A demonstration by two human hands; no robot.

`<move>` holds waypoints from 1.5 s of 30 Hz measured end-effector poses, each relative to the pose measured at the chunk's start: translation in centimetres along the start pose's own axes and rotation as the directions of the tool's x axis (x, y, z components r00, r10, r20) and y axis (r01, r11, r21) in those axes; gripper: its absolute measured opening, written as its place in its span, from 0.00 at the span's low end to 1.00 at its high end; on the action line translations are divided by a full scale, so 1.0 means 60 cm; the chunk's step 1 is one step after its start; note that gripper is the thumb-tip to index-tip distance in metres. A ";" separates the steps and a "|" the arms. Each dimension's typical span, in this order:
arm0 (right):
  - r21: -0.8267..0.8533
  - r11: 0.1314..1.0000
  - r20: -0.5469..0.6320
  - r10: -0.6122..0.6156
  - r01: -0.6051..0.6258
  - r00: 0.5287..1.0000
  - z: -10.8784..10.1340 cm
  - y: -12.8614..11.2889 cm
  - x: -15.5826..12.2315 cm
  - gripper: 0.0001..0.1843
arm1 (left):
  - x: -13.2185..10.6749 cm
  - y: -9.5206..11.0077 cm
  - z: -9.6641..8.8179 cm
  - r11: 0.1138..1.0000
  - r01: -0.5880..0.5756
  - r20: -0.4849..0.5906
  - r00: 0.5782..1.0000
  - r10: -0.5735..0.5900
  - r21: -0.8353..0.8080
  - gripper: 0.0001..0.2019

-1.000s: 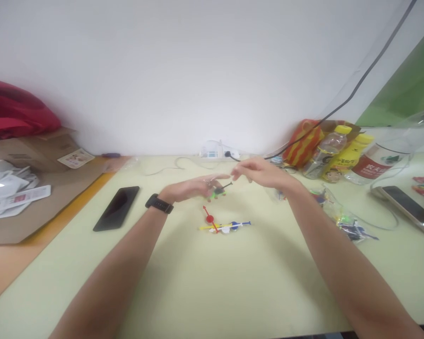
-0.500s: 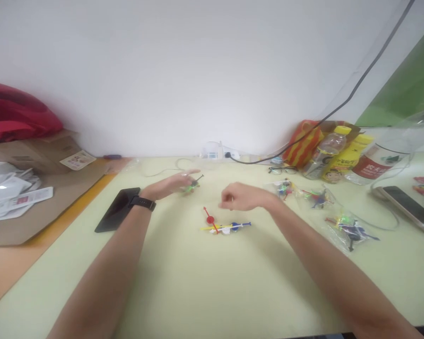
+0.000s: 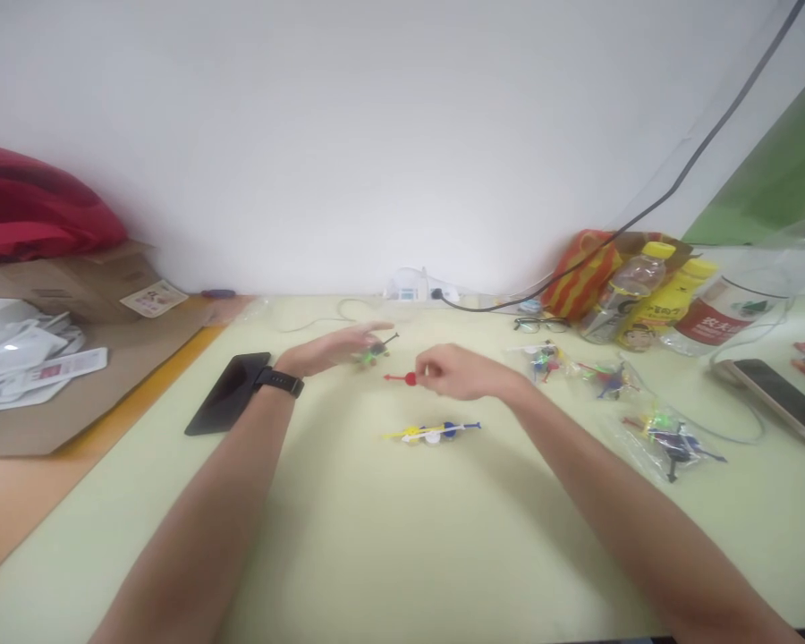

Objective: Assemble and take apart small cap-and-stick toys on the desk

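Note:
My right hand (image 3: 460, 371) is closed in a pinch on a red plastic arrow-shaped piece (image 3: 401, 379), whose pointed end sticks out to the left. Below it, a small group of plastic arrow pieces lies on the table: a yellow one (image 3: 402, 431), a white one (image 3: 432, 435) and a blue one (image 3: 466, 426). My left hand (image 3: 332, 347), with a black wristband (image 3: 280, 382), has its fingers stretched out. It is just beside several small green and dark pieces (image 3: 374, 351), partly hidden by the fingers; contact cannot be made out.
A black tablet-like device (image 3: 226, 394) lies by my left wrist. Bagged colourful pieces (image 3: 674, 444), bottles (image 3: 634, 286), glasses (image 3: 540, 325) and a phone (image 3: 782, 402) are at the right. Cardboard (image 3: 100, 376) and white packets (image 3: 33, 358) lie left. A dark cable (image 3: 617, 237) crosses the back.
The red arrow piece has gone from the group of pieces up to my right hand's fingertips and turned sideways. My left hand stays outstretched near the green pieces. The view has shifted slightly.

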State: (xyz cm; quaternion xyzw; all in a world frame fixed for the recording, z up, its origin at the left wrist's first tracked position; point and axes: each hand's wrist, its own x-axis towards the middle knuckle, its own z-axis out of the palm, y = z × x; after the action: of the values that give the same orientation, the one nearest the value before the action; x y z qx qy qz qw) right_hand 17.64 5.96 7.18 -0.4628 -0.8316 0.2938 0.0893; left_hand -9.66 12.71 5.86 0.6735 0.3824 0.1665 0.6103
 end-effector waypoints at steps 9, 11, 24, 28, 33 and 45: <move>0.183 0.983 -0.508 0.087 0.009 0.857 -0.123 0.051 -0.078 0.21 | 0.008 -0.012 -0.007 0.994 -0.049 0.202 0.977 0.068 -0.094 0.33; 0.217 0.976 -0.541 0.101 0.023 0.835 -0.126 0.052 -0.083 0.22 | 0.013 -0.013 -0.003 0.993 -0.063 0.231 0.969 0.085 -0.101 0.34; 0.459 0.880 -0.332 0.046 0.119 0.942 -0.088 0.065 -0.034 0.15 | 0.043 0.009 0.060 0.975 -0.149 0.359 0.911 0.201 -0.167 0.36; 0.515 0.842 -0.342 0.032 0.159 0.939 -0.081 0.056 -0.033 0.10 | 0.052 0.010 0.076 0.965 -0.169 0.367 0.900 0.234 -0.202 0.35; 0.547 0.803 -0.306 -0.074 0.239 0.949 -0.084 0.054 -0.036 0.10 | 0.059 0.007 0.089 0.949 -0.172 0.364 0.893 0.264 -0.265 0.33; 0.256 0.938 -0.122 -0.206 0.232 0.971 -0.097 0.026 -0.061 0.19 | 0.061 0.003 0.095 0.960 -0.183 0.395 0.882 0.256 -0.214 0.36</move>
State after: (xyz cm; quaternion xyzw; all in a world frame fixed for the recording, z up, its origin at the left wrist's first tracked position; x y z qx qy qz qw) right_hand 23.25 5.95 11.45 -0.3641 -0.8254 0.3699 0.2221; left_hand -3.23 11.39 4.03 0.6777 0.1480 0.1186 0.7104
